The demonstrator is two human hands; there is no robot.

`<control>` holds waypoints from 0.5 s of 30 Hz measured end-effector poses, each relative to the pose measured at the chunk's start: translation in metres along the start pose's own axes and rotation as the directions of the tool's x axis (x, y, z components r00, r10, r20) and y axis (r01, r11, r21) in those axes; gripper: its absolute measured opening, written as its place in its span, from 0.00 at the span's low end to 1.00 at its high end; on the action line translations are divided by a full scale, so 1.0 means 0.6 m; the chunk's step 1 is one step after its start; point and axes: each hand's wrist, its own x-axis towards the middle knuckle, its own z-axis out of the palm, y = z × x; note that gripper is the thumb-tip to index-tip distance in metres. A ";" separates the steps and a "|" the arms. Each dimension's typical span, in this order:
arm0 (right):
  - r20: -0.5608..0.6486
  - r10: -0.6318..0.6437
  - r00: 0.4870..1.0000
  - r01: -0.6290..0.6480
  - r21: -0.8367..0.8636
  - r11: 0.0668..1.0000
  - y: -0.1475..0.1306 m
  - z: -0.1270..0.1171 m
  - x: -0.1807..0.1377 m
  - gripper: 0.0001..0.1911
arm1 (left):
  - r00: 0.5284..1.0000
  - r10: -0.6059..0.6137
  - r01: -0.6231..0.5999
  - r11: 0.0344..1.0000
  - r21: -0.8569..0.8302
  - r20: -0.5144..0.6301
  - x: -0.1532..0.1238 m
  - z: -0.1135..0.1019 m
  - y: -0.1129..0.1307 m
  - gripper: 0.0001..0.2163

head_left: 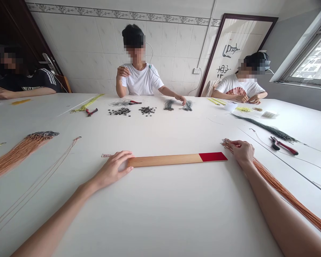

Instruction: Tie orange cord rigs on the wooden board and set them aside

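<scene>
A flat wooden strip (166, 161) with a red end section (213, 156) lies crosswise on the white table. My left hand (115, 166) grips its left end, fingers along the far edge and thumb at the near edge. To the right of the red end, my right hand (242, 153) is closed in a pinch over the looped end of a bundle of orange-brown cords (278, 185). Small metal pieces (225, 142) show beside those fingertips; exactly what is pinched is partly hidden. The bundle runs under my right wrist toward the lower right.
Another orange cord bundle (18, 153) and a separate looped cord (56, 160) lie left. Red-handled pliers (285, 145) and a dark green strand bundle (267, 127) lie right. Across the table (160, 214), co-workers sit near black small parts (147, 111) and wire piles (168, 104).
</scene>
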 end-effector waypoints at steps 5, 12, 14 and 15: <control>-0.020 0.062 0.998 -0.059 0.113 0.992 -0.007 -0.005 -0.006 0.13 | 1.000 -0.014 0.014 1.000 -0.002 0.004 0.000 -0.002 0.003 0.16; -0.051 0.128 0.990 -0.119 0.146 0.982 -0.018 -0.012 -0.015 0.10 | 1.000 -0.015 0.015 1.000 0.002 0.020 0.000 -0.001 0.002 0.16; -0.045 0.113 0.993 -0.107 0.130 0.986 -0.014 -0.009 -0.012 0.09 | 1.000 -0.010 0.010 1.000 0.002 0.019 0.000 0.000 0.002 0.16; -0.035 0.097 0.995 -0.093 0.113 0.989 -0.012 -0.007 -0.010 0.08 | 1.000 -0.005 0.005 1.000 0.001 0.016 0.000 0.000 0.001 0.16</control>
